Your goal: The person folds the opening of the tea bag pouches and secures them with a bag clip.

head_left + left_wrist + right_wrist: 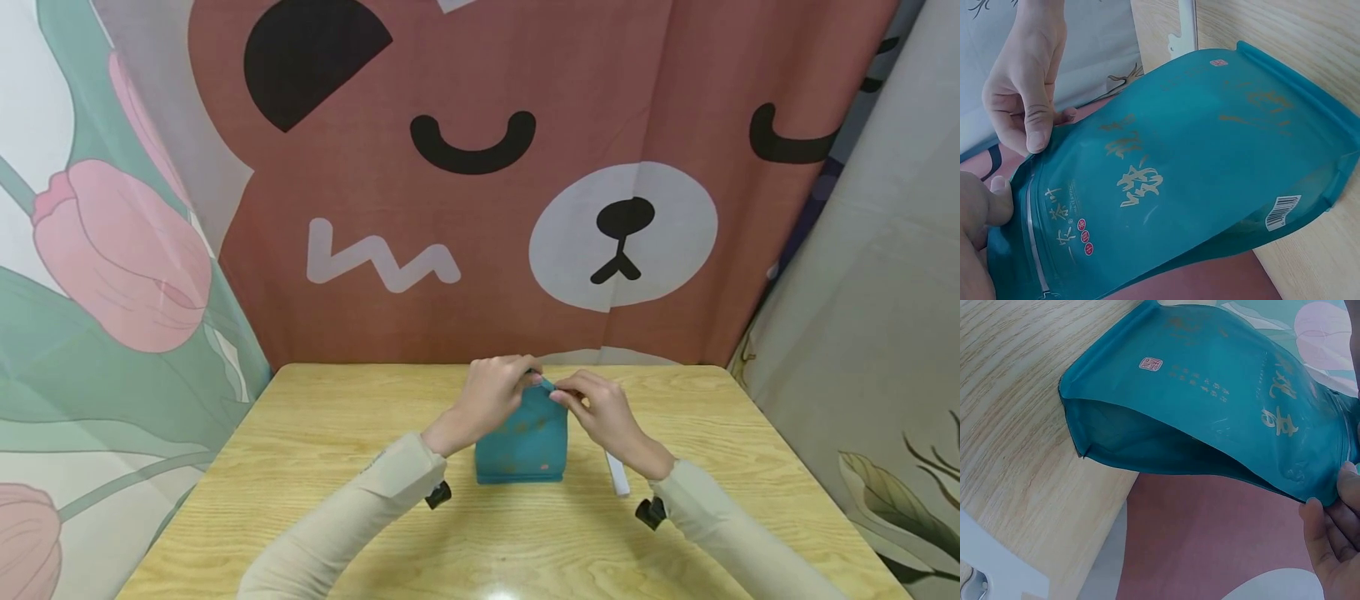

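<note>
A teal tea pouch (525,442) with gold Chinese characters stands on the wooden table, its flat base down. My left hand (491,392) grips the pouch's top edge at the left, thumb on the front near the zip strip in the left wrist view. At the other top corner, my right hand (606,414) pinches the film between thumb and fingers. The pouch (1147,156) shows a barcode on its side and a pale zip line below the top. In the right wrist view the side gusset of the pouch (1166,447) folds inward.
A narrow white plastic strip (618,475) lies on the table (337,500), right of the pouch and partly under my right forearm. Its notched end shows in the left wrist view. A bear-print curtain (480,208) hangs behind the table's back edge, with more printed cloth at both sides.
</note>
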### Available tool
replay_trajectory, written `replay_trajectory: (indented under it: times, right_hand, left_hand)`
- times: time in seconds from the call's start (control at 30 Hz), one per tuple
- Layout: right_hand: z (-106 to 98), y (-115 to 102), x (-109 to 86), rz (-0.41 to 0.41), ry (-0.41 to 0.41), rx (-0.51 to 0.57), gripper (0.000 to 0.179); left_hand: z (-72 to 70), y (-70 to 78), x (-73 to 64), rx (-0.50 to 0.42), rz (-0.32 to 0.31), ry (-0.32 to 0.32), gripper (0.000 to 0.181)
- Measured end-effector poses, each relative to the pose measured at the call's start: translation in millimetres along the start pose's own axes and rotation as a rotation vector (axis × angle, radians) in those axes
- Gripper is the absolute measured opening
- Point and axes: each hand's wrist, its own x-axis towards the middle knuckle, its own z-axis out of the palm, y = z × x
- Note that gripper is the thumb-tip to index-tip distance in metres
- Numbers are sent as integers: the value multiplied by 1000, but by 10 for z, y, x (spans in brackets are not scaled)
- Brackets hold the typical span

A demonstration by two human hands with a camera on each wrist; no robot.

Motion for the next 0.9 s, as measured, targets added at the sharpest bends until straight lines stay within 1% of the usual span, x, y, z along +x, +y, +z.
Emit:
replay_trajectory:
  times: [0.13,0.43,0.7,0.9]
  right_hand:
    - [8,-5,8,-2,-3,-4,15]
    - [37,-33,18,-18,15,-18,20]
    - [58,-30,13,8,23,-31,21]
    - [56,-21,31,15,19,-12,21]
  left_hand:
    - [-2,1,-7,3,4,6,12]
    - [-4,7,-7,12,6,9,10]
    - [-15,18,-8,9,2,10,9]
    - [-16,9,-5,7,-6,4,8]
